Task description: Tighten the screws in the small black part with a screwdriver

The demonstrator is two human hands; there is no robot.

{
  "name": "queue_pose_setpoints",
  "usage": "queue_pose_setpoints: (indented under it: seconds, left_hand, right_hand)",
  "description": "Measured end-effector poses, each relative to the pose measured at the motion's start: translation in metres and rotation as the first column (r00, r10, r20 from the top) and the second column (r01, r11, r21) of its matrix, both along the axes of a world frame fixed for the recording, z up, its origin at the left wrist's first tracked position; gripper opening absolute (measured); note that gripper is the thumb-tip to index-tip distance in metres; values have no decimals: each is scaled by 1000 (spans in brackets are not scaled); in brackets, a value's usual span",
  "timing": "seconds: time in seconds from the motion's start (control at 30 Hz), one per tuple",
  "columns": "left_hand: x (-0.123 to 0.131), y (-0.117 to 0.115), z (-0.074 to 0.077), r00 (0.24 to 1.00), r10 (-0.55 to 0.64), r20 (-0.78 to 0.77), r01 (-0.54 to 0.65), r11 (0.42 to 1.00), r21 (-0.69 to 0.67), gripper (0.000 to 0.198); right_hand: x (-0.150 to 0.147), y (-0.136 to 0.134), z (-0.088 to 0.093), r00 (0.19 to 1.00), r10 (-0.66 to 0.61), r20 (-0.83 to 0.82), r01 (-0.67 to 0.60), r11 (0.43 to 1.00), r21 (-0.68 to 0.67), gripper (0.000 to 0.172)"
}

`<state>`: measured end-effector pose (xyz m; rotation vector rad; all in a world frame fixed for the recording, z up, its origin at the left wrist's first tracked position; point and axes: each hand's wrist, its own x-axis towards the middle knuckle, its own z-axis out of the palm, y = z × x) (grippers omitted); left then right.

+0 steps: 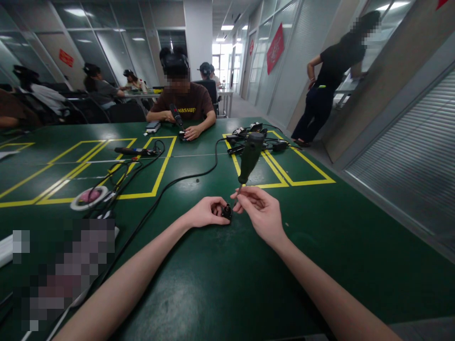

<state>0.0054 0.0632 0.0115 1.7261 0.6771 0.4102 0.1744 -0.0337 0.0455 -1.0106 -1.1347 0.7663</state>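
Note:
Near the middle of the green table (199,265), my left hand (208,211) is closed around a small black part (226,214) with a metallic, round top. The part appears to rest on the tabletop; its exact kind is too small to tell. Just to the right, my right hand (261,208) pinches the thin metal shaft of a screwdriver (251,156). The dark handle points up and leans slightly right, above my fingers. The shaft's lower end is beside the black part, and whether they touch I cannot tell.
Black cables and small devices (259,137) lie at the back right. Left are a black electric screwdriver (137,151), a roll of tape (88,196) and a long black cable (170,182). Across the table sits a person (181,102) with a tool; another person (330,76) stands right.

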Motion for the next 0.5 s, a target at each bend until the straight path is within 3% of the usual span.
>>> queue_pose_setpoints:
  seconds: [0.13, 0.33, 0.5]
  left_hand:
    - [0, 0, 1, 1000, -3, -9, 3, 1000, -8, 35]
    - [0, 0, 1, 1000, 3, -11, -3, 1000, -3, 35]
    - [0, 0, 0, 1000, -4, -14, 4, 1000, 2, 35]
  right_hand:
    - [0, 1, 0, 999, -30, -21, 30, 999, -17, 22]
    - [2, 2, 0, 998, -53, 38, 50, 996, 78, 13]
    - [1, 3, -2, 998, -62, 24, 61, 997, 43, 13]
